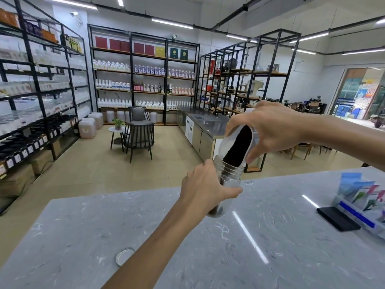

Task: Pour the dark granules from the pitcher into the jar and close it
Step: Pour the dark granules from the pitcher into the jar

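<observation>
Shelving racks full of bottles line the far walls of this shop, with a pair of dark chairs [138, 133] and a little round table on the tiled floor beyond. Nearer to me runs the grey marble counter [208, 236], broad and glossy, with a strip light reflected across it.

Off at the counter's right edge sits a clear display box of coloured sachets [362, 197], with a black pad [338, 218] lying just beside it, well apart from the work.

Over the middle of the counter the person's right hand [270, 130] is clamped around the pitcher [237, 143], tipped steeply with its lip down at the mouth of the jar [228, 180]. Dark granules [238, 146] lie in a long streak along the pitcher's lower side and run down through the jar's neck. The left hand [203, 186] is wrapped about the jar's body, fingers closed on the glass, holding it tilted toward the pitcher with its base at the counter; I cannot tell whether the base rests flat there.

As I judge it, the pour is well under way but not finished: a good deal still sits in the pitcher, and only a dark layer shows at the jar's bottom below the hand.

Closing is wholly left to do. The lid [124, 256] lies on the counter near the front edge, partly hidden behind the left forearm and well apart from the jar.
</observation>
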Motion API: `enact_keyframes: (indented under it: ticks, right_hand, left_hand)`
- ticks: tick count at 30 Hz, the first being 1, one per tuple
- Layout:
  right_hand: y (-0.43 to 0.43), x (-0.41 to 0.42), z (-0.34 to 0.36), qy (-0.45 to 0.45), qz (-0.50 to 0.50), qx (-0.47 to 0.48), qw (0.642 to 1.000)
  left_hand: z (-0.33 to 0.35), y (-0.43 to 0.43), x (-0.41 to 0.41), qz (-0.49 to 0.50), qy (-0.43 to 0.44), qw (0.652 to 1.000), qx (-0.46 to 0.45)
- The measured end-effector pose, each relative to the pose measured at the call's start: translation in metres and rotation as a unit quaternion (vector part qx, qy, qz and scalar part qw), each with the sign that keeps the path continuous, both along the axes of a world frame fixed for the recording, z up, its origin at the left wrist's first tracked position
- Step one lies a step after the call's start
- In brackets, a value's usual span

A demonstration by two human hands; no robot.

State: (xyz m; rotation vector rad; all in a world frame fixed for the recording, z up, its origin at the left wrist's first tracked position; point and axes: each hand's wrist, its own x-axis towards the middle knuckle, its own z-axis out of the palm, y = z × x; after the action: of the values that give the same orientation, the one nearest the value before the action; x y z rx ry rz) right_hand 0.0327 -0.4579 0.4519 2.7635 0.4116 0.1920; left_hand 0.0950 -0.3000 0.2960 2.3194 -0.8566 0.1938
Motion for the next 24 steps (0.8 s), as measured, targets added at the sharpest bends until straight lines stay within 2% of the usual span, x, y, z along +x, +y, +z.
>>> enact_keyframes:
  ticks: [24]
  right_hand:
    - [-0.008, 0.0028, -0.0041, -0.007, -0.001, 0.011, 1.0]
  left_hand:
    - [0.0013, -0.0067, 0.0021, -0.001, -0.006, 1.0, 0.009]
